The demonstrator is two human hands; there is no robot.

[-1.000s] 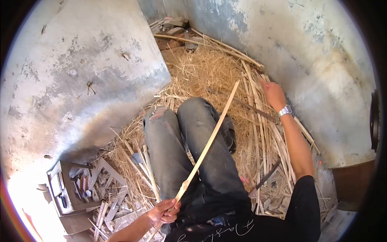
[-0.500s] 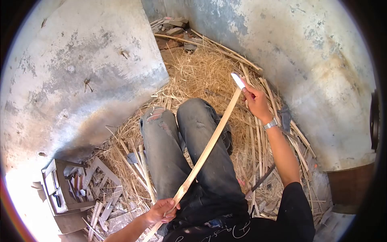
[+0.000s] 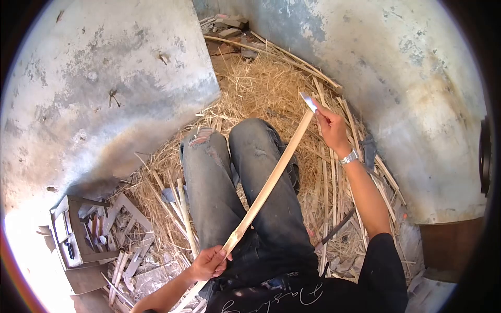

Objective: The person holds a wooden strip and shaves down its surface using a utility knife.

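Observation:
A long pale bamboo strip (image 3: 271, 182) lies slantwise over my thighs, with a knot low on it. My left hand (image 3: 210, 263) is closed round the strip just below that knot. At the strip's upper end is my right hand (image 3: 331, 127), closed on a knife whose short bright blade (image 3: 308, 101) points up and left and touches or nearly touches the tip of the strip. The knife's handle is hidden in my fingers.
Straw shavings (image 3: 261, 78) and long bamboo strips (image 3: 334, 193) cover the floor around my legs. Worn walls (image 3: 130, 68) stand ahead and to the right. A wooden frame box (image 3: 78, 235) and wood scraps lie at the lower left.
My right hand has come from the strips beside the right wall to the upper end of the held strip, now with the knife in it. The strip's broad face has turned upward.

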